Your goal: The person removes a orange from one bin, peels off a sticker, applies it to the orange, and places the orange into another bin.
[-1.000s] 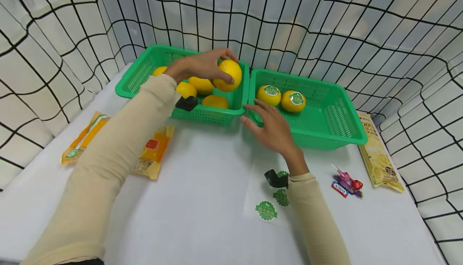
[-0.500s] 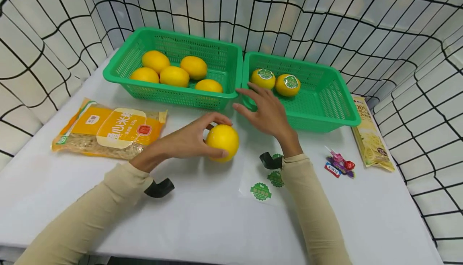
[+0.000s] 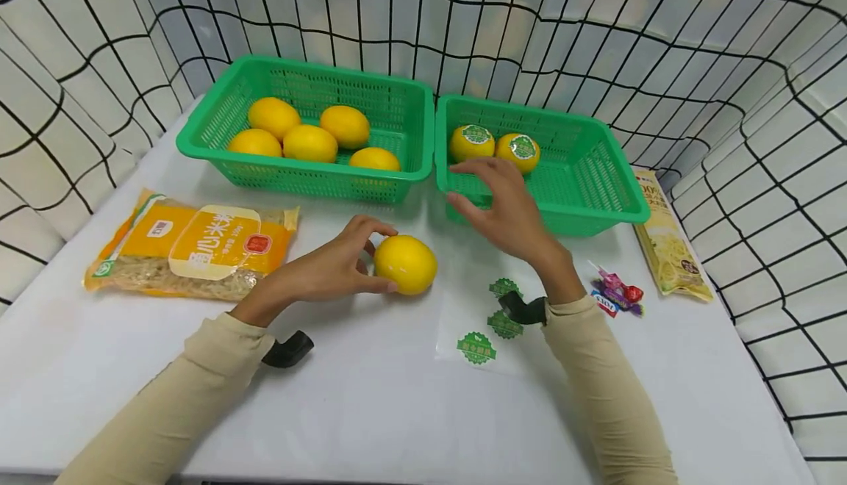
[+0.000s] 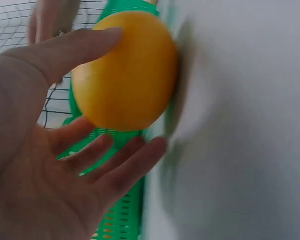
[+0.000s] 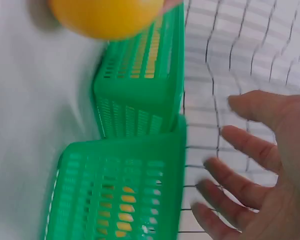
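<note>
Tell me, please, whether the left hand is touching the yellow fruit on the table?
Touching. In the left wrist view the left hand has its thumb lying on the yellow fruit, fingers under it; the head view agrees.

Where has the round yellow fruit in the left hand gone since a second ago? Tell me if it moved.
Yes. The round yellow fruit came out from above the left green plastic basket down onto the white table, where the left hand holds it.

I read little here. Noodle packet point(image 3: 190, 253), left on the table: large Chinese characters on its cream label, not sharp enough for me to transcribe. Pasta bag point(image 3: 668, 245) at right: "100%" at the top. Green round stickers point(image 3: 476, 348) carry print too small to read.
</note>
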Action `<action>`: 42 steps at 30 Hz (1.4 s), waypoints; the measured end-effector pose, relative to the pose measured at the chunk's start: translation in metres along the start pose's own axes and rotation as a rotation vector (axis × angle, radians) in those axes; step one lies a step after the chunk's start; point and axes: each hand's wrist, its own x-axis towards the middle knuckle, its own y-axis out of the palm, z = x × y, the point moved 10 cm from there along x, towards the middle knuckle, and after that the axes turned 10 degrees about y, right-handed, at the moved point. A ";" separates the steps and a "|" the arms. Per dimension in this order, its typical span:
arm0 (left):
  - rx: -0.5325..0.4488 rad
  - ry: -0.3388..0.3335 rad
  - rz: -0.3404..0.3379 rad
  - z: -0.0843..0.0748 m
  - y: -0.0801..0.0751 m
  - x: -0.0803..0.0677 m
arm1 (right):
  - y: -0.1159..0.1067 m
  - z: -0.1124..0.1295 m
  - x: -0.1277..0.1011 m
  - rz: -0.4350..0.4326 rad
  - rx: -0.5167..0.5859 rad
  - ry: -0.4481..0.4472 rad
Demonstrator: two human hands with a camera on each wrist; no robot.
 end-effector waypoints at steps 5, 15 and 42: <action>0.011 0.028 -0.071 0.001 0.000 -0.002 | 0.030 -0.007 -0.055 0.398 -0.019 -0.017; 0.051 0.050 -0.130 -0.001 0.004 -0.006 | 0.084 -0.013 -0.122 0.750 -0.224 0.080; -0.121 0.048 -0.065 -0.002 0.017 -0.004 | 0.073 -0.002 -0.124 0.696 -0.294 0.076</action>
